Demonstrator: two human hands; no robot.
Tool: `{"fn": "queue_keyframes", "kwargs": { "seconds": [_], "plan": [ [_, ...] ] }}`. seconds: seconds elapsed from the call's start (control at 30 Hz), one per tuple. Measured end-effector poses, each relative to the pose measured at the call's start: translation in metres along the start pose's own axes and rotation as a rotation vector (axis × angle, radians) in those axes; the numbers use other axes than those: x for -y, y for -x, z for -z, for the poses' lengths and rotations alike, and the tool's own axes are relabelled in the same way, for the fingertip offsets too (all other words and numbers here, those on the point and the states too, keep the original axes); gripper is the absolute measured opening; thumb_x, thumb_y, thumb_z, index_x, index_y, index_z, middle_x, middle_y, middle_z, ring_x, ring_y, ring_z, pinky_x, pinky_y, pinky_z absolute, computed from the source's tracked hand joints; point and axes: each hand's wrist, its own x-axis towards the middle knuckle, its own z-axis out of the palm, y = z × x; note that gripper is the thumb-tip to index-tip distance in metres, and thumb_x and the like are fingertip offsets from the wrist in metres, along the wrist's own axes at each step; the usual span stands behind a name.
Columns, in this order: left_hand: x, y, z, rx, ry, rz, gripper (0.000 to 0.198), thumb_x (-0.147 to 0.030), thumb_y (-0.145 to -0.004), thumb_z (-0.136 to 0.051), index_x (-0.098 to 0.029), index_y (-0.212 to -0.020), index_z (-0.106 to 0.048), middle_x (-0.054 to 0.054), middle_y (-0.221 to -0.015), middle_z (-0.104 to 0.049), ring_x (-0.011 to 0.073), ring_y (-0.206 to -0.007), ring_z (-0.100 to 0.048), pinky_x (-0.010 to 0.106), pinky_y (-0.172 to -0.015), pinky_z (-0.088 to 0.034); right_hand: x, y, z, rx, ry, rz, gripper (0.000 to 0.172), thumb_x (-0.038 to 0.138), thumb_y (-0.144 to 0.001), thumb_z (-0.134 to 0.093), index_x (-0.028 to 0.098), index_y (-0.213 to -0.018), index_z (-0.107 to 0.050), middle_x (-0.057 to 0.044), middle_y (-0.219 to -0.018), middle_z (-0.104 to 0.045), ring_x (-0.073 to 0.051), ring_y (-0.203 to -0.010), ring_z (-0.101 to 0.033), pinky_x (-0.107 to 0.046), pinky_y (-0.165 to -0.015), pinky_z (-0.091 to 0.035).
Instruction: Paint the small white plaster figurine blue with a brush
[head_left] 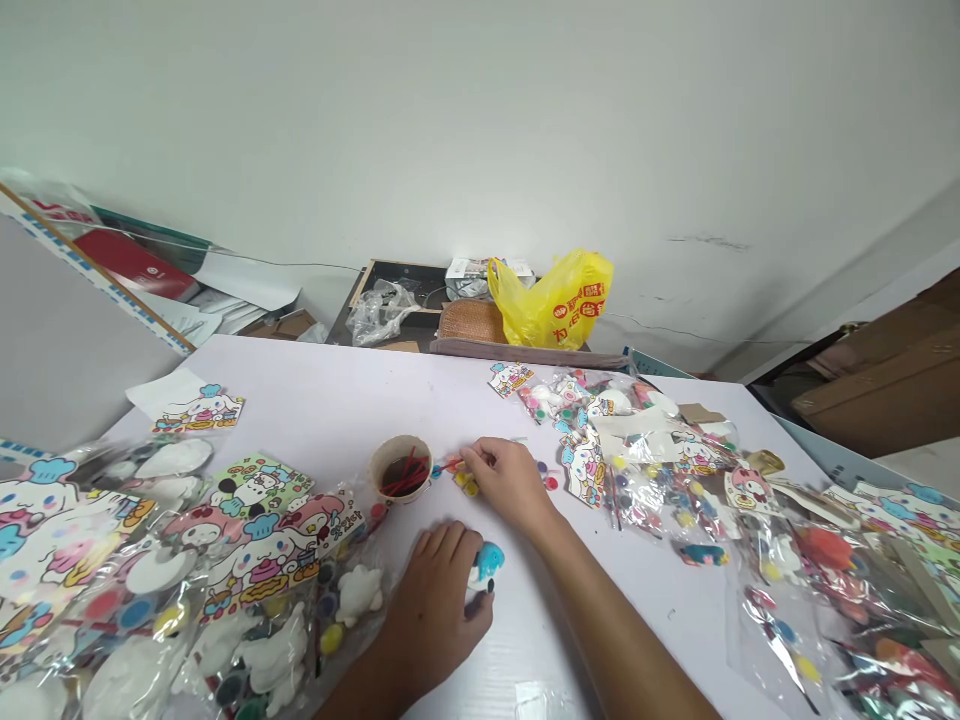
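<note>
My left hand [439,605] is closed around a small white figurine [490,562] whose top is painted blue. The fingers cover part of it, and a dark spot shows near its lower edge. Farther forward, my right hand [507,484] pinches a thin red paintbrush [452,464]. Its tip points left, at a small blue paint pot [437,471]. Yellow paint pots [466,482] sit just below those fingers. A cup [400,468] of dark liquid with several red brushes in it stands left of the right hand.
Clear bags of white figurines and paint pots [150,610] cover the table's left side. More bagged kits [660,480] and a painted blue piece [705,554] lie on the right. Behind the table are a yellow plastic bag [559,300] and a wall.
</note>
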Motion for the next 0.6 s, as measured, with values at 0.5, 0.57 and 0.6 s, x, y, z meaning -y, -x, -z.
{"fn": "queue_keyframes", "kwargs": {
  "seconds": [0.5,0.57,0.6],
  "plan": [
    [0.002,0.001,0.001,-0.016,0.007,-0.044,0.021,-0.013,-0.074,-0.053,-0.020,-0.094,-0.050,0.006,-0.097,-0.053,0.0260,-0.093,-0.047,0.042,-0.088,-0.037,-0.043,0.111,0.041,-0.101,-0.423,-0.211,0.038,0.050,-0.092,-0.050,0.020,-0.070,-0.050,0.004,-0.062,-0.033,-0.013,-0.058,-0.034,-0.024,-0.054,-0.030],
    [0.003,0.001,-0.001,-0.024,0.011,-0.060,0.021,-0.013,-0.075,-0.053,-0.020,-0.095,-0.050,0.006,-0.097,-0.053,0.0260,-0.092,-0.047,0.042,-0.087,-0.037,-0.055,0.131,0.034,-0.101,-0.450,-0.275,0.037,0.050,-0.093,-0.050,0.019,-0.072,-0.053,0.004,-0.063,-0.035,-0.013,-0.058,-0.035,-0.024,-0.053,-0.030],
    [0.003,0.000,-0.001,-0.031,0.016,-0.068,0.021,-0.014,-0.076,-0.053,-0.020,-0.096,-0.050,0.006,-0.096,-0.053,0.0260,-0.092,-0.047,0.042,-0.087,-0.037,-0.060,0.137,0.030,-0.099,-0.462,-0.281,0.037,0.050,-0.092,-0.050,0.019,-0.072,-0.053,0.004,-0.063,-0.036,-0.013,-0.058,-0.035,-0.024,-0.054,-0.031]
  ]
}}
